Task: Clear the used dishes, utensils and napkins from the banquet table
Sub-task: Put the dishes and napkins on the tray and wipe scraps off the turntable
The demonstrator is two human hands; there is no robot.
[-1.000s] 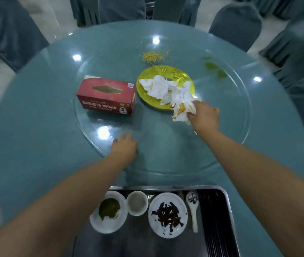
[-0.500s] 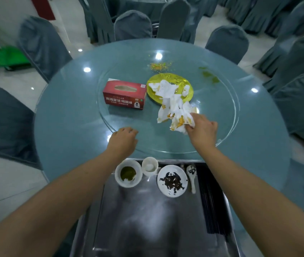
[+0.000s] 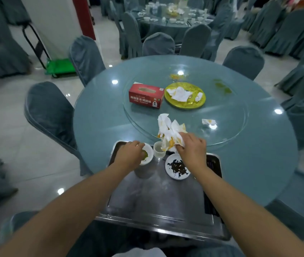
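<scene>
On the glass-topped banquet table, the right hand clutches stained napkins over the steel tray, the left hand grips a small bowl, while the yellow plate and a stray napkin remain uncleared.

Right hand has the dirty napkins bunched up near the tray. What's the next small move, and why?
Probably drop the napkin wad onto a bare patch of the tray: the right hand grips it above the cup, beside the dishes already collected there.
</scene>
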